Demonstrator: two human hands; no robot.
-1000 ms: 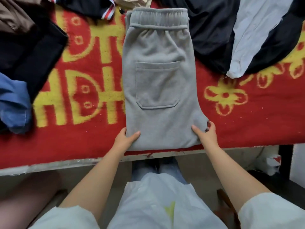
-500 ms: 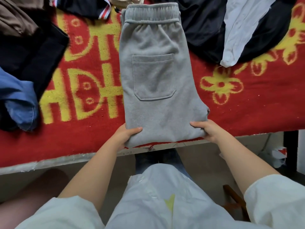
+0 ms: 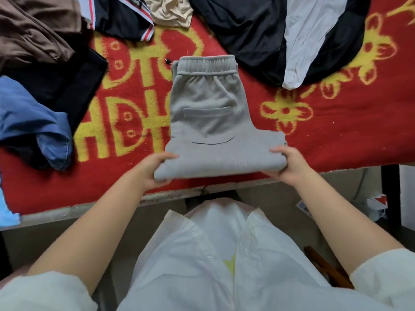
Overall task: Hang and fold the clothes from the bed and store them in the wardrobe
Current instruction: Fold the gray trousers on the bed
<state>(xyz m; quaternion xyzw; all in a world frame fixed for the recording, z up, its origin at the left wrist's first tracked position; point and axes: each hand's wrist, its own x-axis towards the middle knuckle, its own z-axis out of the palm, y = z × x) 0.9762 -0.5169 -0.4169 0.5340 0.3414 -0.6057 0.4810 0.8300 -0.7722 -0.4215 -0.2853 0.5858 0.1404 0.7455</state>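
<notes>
Nearest the camera: the person's white open-front shirt, sleeves pushed up, both forearms bare and reaching forward. Below them, a pale floor; a dark upright post stands at right by the bed's edge.

Bed: covered with a red fleece blanket with yellow flower and letter pattern; its near edge runs across mid-frame.

Left hand: thumb on top, fingers curled under the left end of the folded lower edge of the grey sweat shorts with elastic waistband and back pocket. Right hand: same pose at the right end, thumb over the fold, fingers wrapped beneath. Both grip the fabric; the near fold is raised off the blanket and doubled over toward the waistband, which lies flat on the blanket farther away.

Left of the shorts: a crumpled blue denim garment beside a black garment; beyond, a brown garment.

Far edge: a black garment with red-and-white striped trim, a beige crumpled cloth, a large black garment, and a pale grey-white garment lying on top of it.
</notes>
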